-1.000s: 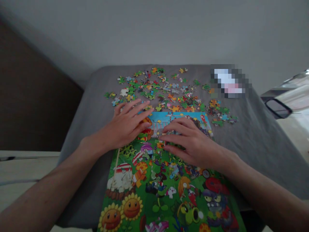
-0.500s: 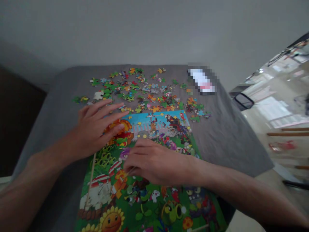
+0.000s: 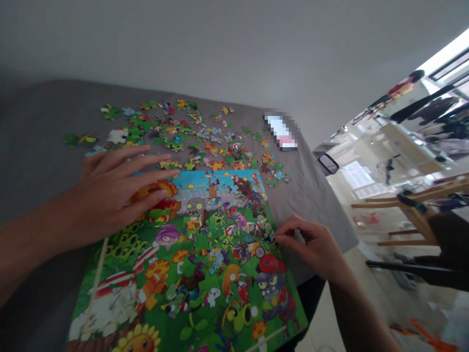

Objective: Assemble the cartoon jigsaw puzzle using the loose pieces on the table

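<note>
Head view: a small jigsaw piece (image 3: 272, 237) is pinched between thumb and fingertips of the right hand (image 3: 311, 244) at the edge of the green cartoon cardboard jigsaw puzzle (image 3: 205, 254); the left hand (image 3: 106, 190) is laid open, fingers spread, over its upper corner. Loose multicoloured pieces (image 3: 198, 142) are scattered beyond on the grey cloth-covered tabletop (image 3: 311, 205).

You have a grey cloth-covered table (image 3: 315, 230) with a pixelated white-and-pink object (image 3: 280, 132) at its far edge; a light wooden chair frame (image 3: 410, 210) and dark hanging clothes (image 3: 432, 112) are off to your right.
</note>
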Tool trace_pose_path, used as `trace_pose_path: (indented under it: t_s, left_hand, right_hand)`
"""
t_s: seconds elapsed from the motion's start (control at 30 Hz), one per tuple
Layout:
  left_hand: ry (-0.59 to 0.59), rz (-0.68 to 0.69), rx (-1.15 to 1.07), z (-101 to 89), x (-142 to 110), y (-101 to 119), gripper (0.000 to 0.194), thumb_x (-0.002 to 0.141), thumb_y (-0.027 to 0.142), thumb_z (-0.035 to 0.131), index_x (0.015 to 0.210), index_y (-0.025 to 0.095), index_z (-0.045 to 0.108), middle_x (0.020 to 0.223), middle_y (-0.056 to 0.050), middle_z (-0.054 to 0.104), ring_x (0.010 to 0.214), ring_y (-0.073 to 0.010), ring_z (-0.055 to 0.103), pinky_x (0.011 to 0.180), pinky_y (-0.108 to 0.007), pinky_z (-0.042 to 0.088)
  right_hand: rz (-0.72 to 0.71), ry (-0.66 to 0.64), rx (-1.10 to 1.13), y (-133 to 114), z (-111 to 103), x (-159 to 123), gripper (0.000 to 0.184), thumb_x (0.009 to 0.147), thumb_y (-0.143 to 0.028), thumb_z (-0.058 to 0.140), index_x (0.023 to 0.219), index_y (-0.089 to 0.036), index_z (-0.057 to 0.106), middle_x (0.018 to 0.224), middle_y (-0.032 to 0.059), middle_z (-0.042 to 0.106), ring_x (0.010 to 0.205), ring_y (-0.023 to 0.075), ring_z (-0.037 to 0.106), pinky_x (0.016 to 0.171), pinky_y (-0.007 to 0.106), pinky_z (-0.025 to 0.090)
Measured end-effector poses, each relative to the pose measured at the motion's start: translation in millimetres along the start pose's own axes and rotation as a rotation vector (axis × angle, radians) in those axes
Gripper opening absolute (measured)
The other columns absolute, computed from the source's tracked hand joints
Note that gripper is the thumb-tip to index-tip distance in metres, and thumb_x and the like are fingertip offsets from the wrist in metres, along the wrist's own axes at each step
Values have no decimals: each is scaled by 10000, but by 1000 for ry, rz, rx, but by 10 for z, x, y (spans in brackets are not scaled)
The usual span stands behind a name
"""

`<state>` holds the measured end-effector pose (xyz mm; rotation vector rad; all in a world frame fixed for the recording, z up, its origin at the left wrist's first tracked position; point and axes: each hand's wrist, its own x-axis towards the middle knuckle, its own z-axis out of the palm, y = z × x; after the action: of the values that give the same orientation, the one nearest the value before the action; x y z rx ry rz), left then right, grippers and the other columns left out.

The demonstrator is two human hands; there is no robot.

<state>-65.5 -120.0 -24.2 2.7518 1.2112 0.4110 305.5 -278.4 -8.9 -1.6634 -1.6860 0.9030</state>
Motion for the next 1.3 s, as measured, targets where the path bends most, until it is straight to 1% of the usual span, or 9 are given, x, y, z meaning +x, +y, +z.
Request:
trace_pose_path:
  t_s: [0.2, 0.4, 0.6, 0.7, 0.87, 0.93, 1.0, 1.13, 1.3]
  left_hand:
    - [67, 72, 46, 46, -7, -49, 535, 1012, 540, 249, 1274, 313, 658, 1467, -18, 517, 1428, -330, 332, 1155, -545, 211]
    - [106, 116, 54, 70, -28, 7, 502, 1029, 508, 260, 1248, 325, 673, 1447, -9, 540, 1428, -309, 339, 1149, -524, 223]
    - [109, 134, 44, 71, -18, 32, 495, 1029, 501, 271, 1224, 319, 688, 1444, -19, 548, 1427, -316, 342, 1143, -535, 224]
    - [122, 148, 43, 62, -30, 62, 489, 1032, 486, 274, 1206, 316, 697, 1446, -17, 546, 1423, -309, 348, 1144, -525, 224]
    - [137, 142, 48, 42, -42, 98, 505, 1042, 485, 251, 1148, 321, 717, 1437, -10, 545, 1419, -294, 351, 1126, -531, 244]
    - [148, 149, 51, 35, -37, 96, 504, 1044, 484, 252, 1138, 319, 719, 1424, -5, 549, 1415, -284, 351, 1130, -516, 243]
    - [161, 165, 51, 27, -30, 88, 486, 1046, 469, 264, 1149, 314, 714, 1413, -3, 554, 1413, -277, 349, 1138, -505, 235]
    - [176, 190, 44, 12, -25, 67, 469, 1047, 462, 278, 1138, 320, 716, 1402, 8, 561, 1399, -270, 361, 1139, -484, 236]
    - [183, 160, -14, 12, -44, 49, 449, 1039, 520, 306, 1161, 352, 705, 1437, 40, 543, 1418, -254, 339, 1157, -475, 202]
  right_hand:
    - [-80, 39, -96, 7, 123, 34, 35, 868, -293, 728, 858, -260, 728, 816, -2, 704, 815, 182, 615, 753, 329, 477]
    - [-90, 115, -118, 47, 248, 38, 61, 883, -285, 711, 933, -255, 726, 1044, 44, 644, 1001, 210, 600, 908, 377, 472]
    - [-70, 91, -184, 59, 266, -5, 78, 912, -272, 660, 972, -270, 711, 1074, 53, 596, 1057, 232, 563, 961, 422, 446]
    - [-69, 62, -199, 60, 223, 8, 83, 927, -269, 630, 963, -256, 704, 1054, 59, 600, 1046, 237, 571, 940, 426, 462]
    - [-106, 50, -341, -93, 232, 38, 207, 903, -345, 679, 1090, -257, 692, 1092, 70, 609, 1074, 261, 540, 966, 467, 459]
    - [-119, 19, -408, -192, 282, 76, 267, 866, -352, 729, 1111, -251, 696, 1106, 75, 611, 1086, 273, 519, 968, 473, 464]
    - [-141, -24, -455, -280, 340, 137, 245, 867, -328, 732, 1098, -249, 708, 1101, 74, 614, 1085, 275, 507, 973, 474, 463]
    - [-229, -107, -475, -395, 412, 267, 202, 924, -275, 662, 1117, -249, 715, 1116, 72, 607, 1082, 257, 492, 994, 460, 449]
    - [-300, -280, -479, -468, 393, 283, 327, 989, -174, 514, 1224, -335, 675, 1225, 44, 563, 1149, 231, 469, 1043, 445, 411]
